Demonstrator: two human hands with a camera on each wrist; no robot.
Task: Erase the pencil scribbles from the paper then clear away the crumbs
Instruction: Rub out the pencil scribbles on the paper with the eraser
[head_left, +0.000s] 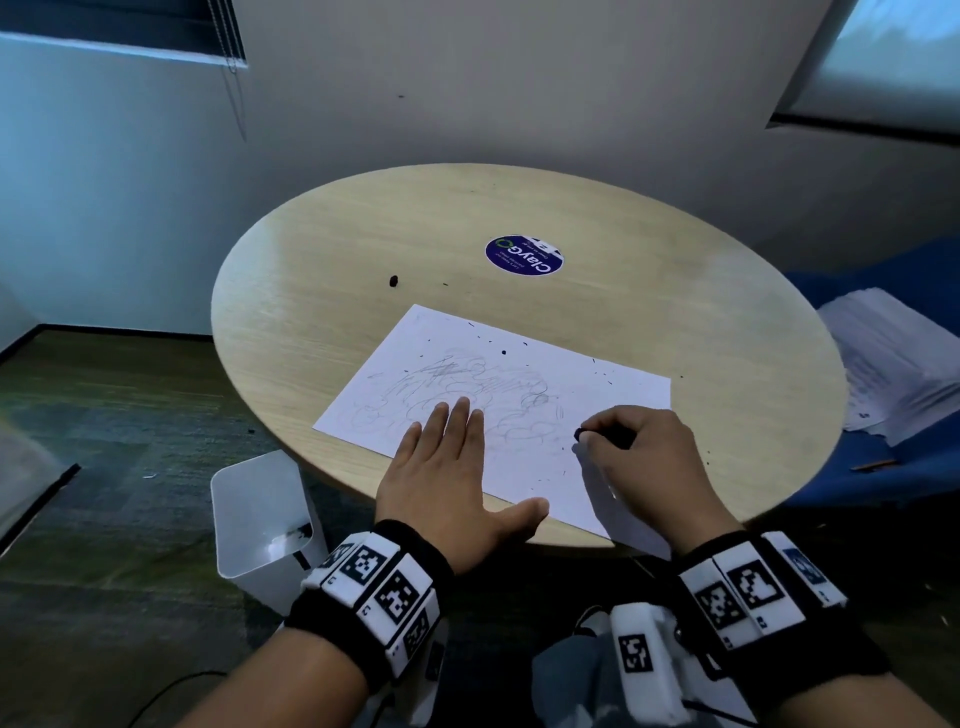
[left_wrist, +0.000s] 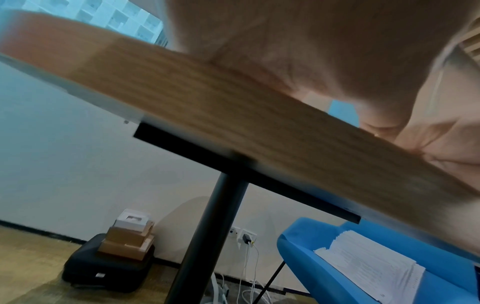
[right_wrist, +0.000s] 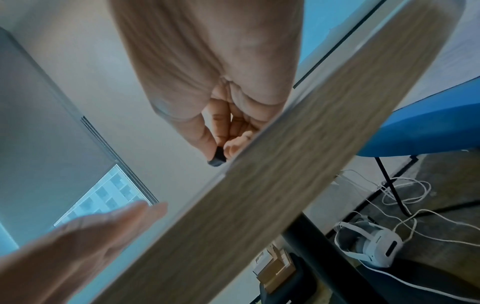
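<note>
A white sheet of paper (head_left: 524, 364) with grey pencil scribbles (head_left: 467, 384) lies on the round wooden table (head_left: 363, 249). Dark eraser crumbs (head_left: 503, 353) dot the sheet's far part and the table around it. My left hand (head_left: 447, 467) lies flat on the paper's near left edge, fingers straight, thumb spread. My right hand (head_left: 639, 452) pinches a small black eraser (head_left: 578, 433) at the paper's near right side; the eraser (right_wrist: 217, 158) shows between thumb and fingertip in the right wrist view. The left wrist view shows only palm and table edge (left_wrist: 233, 115).
A blue round sticker (head_left: 523, 254) sits mid-table, a larger dark crumb (head_left: 393, 281) to its left. A white bin (head_left: 260, 514) stands on the floor at the table's near left. A blue chair (head_left: 914, 467) with a stack of papers (head_left: 893, 364) is at right.
</note>
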